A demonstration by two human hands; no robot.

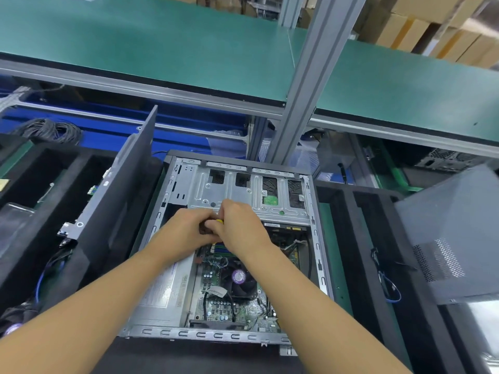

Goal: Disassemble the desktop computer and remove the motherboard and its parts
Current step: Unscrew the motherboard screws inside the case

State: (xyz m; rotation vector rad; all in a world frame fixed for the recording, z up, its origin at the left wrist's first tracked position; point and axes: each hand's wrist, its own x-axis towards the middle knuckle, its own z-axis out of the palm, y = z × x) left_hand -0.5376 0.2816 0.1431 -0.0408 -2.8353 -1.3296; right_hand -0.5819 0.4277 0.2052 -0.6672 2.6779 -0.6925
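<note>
Desktop computer case lies open on the table, motherboard and CPU fan exposed inside, as left hand and right hand meet beside its drive cage, fingers clamped on a yellow-and-black tool handle.

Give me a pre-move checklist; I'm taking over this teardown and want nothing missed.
1. Grey metal computer case opened: ok.
2. Left hand and right hand gripping the yellow-and-black tool handle: ok.
3. Tool tip seated on a screw: cannot tell, hands hide it.
4. Green motherboard clear of cables: not ok, a black cable lies across it.
5. Silver power supply box out: not ok, inside the case.
</note>
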